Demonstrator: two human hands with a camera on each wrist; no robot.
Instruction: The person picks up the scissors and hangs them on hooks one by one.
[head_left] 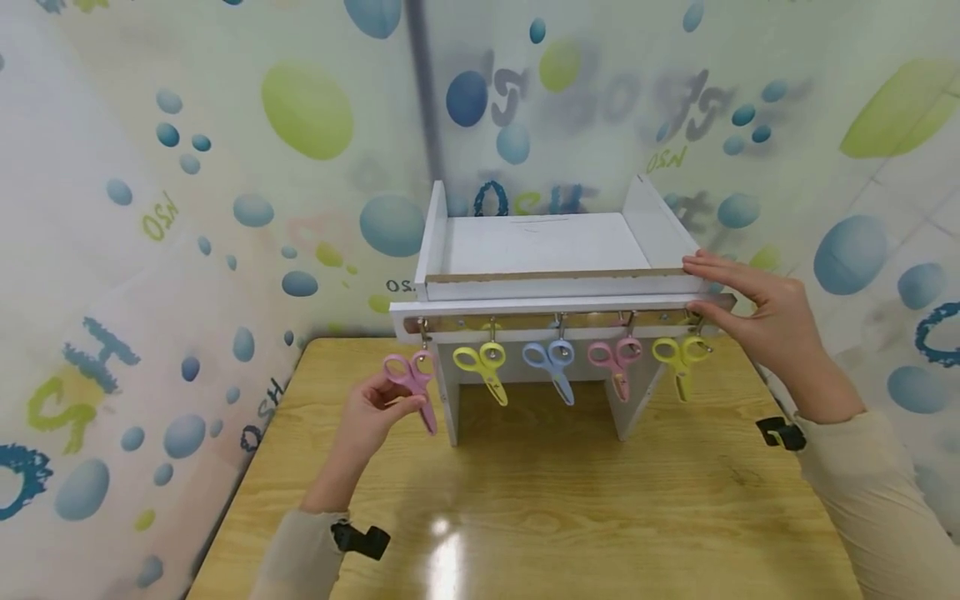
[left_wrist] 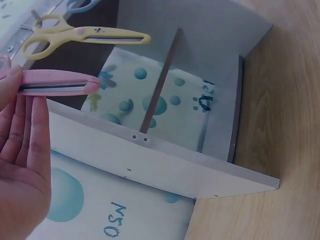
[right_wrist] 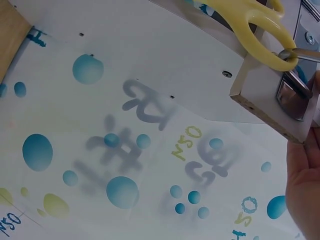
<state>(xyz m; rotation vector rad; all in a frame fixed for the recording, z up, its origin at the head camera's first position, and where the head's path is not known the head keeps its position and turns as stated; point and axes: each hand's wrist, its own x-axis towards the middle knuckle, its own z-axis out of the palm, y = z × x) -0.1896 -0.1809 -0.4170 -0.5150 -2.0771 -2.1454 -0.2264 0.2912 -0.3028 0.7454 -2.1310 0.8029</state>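
Note:
My left hand (head_left: 367, 421) pinches a pair of pink scissors (head_left: 427, 412) between thumb and fingers, blades pointing down. Their handle loops are up at the leftmost hook (head_left: 423, 333) of a metal hook rail (head_left: 525, 322). In the left wrist view the thumb lies over the pink scissors (left_wrist: 60, 83) near the handles. My right hand (head_left: 780, 321) grips the right end of the white shelf (head_left: 540, 287), fingers on top and thumb at the rail. Beside that thumb hang yellow scissors (head_left: 682, 367), whose loop (right_wrist: 272, 25) circles a hook in the right wrist view.
Along the rail also hang yellow scissors (head_left: 491, 385), blue scissors (head_left: 561, 383) and another pink pair (head_left: 621, 383). The shelf's side panels stand on a wooden table (head_left: 525, 517), close to a patterned backdrop (head_left: 315, 200).

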